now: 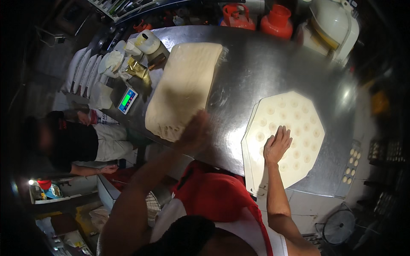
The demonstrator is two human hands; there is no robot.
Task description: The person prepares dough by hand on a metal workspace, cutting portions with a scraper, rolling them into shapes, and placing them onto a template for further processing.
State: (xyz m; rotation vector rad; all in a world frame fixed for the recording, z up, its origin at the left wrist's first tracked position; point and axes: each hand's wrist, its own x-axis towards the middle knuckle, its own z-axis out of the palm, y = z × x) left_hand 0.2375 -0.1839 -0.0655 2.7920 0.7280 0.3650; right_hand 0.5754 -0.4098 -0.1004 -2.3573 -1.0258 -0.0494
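My right hand (pixel 278 144) lies with fingers stretched out on a cream-coloured, many-sided plate (pixel 303 123) marked with rows of round rings. A second plate edge shows beneath it on the left, and a narrow handle-like end with a slot points toward me. To the left, my left hand (pixel 194 133) is at the near right corner of a large, thick slab of pale dough (pixel 183 81). That hand is dark and smeared by motion, so its fingers cannot be made out, nor whether it touches the dough. The dough's near edge looks dimpled. Both rest on a steel table (pixel 239 77).
Left of the dough are a digital scale (pixel 127 100), a gold wrapper (pixel 137 68) and a white tub (pixel 147 42). Another person (pixel 81 141) is at the left. Red gas cylinders (pixel 276 22) and a white machine (pixel 331 25) stand behind; a fan (pixel 338 227) is lower right.
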